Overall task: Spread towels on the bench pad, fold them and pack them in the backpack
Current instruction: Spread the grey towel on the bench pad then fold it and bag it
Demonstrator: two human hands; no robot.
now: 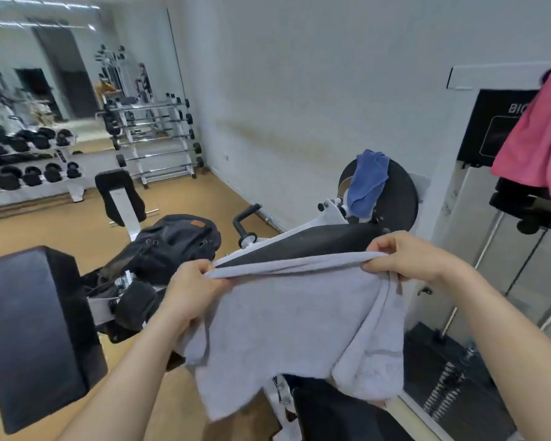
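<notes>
A light grey towel [287, 319] hangs in the air in front of me, held by its top edge. My left hand [191, 291] pinches the left corner and my right hand [411, 259] pinches the right corner. Behind the towel lies the black bench pad [299, 243], slanting up to the right. A black backpack [172, 246] with a brown patch sits open to the left of the pad. A blue towel [368, 183] is draped over a round black disc at the pad's far end. A pink towel [538, 138] hangs at the right edge.
A large black pad [35, 329] stands at the near left. Dumbbell racks [29, 163] and a barbell rack [159, 144] line the far left wall by a mirror. A weight stack [449, 377] and cables stand at the right. Orange floor lies between.
</notes>
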